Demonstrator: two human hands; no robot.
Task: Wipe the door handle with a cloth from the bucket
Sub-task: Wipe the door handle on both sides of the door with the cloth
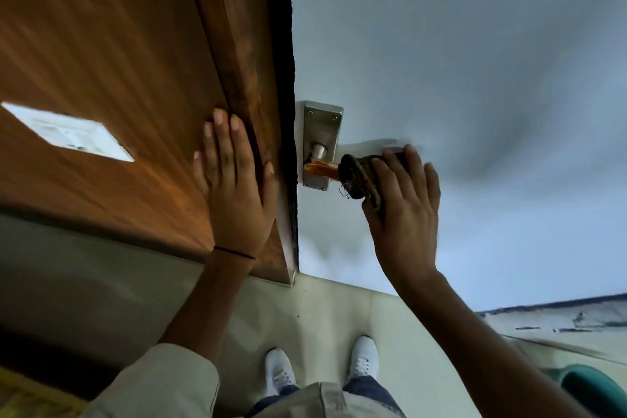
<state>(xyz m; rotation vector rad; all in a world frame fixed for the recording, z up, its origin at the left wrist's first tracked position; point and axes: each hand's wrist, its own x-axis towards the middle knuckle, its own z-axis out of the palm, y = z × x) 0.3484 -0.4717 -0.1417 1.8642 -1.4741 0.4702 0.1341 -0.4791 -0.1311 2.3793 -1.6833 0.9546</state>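
Floor: pale smooth floor (339, 309) at the near edge of the view, with a few dark specks near the foot of the door frame.
Door: light grey-blue door (475, 61) fills the right and far part of the view; its surface shows soft dark smudges or shadows.
Wood panel: brown wood-grain panel (101, 61) on the left, with a darker wooden frame (244, 61) along its right edge where it meets the door.
Switch plate: white square plate (69, 132) set in the wood panel, far left; blurred, no writing can be read.
Door handle: metal backplate (320, 122) at the left edge of the door, with a lever handle (320, 167) that catches an orange gleam and sticks out to the right.
Cloth: dark, frayed cloth (359, 180) wrapped over the outer end of the lever, loose threads hanging from it.
Right hand: right hand (407, 207) holds the cloth against the lever, fingers (412, 159) curled over the top of it and the thumb beneath.
Left hand: left hand (237, 187) lies flat on the wood panel just left of the frame, fingers spread wide and holding nothing; a thin dark band (234, 252) circles the wrist.
Bucket: green rim of a bucket (593, 387) at the near right corner, on the floor, mostly cut off.
Person: white shoes (364, 356), blue trousers, pale sleeve on the left arm.
Labels: none legible.
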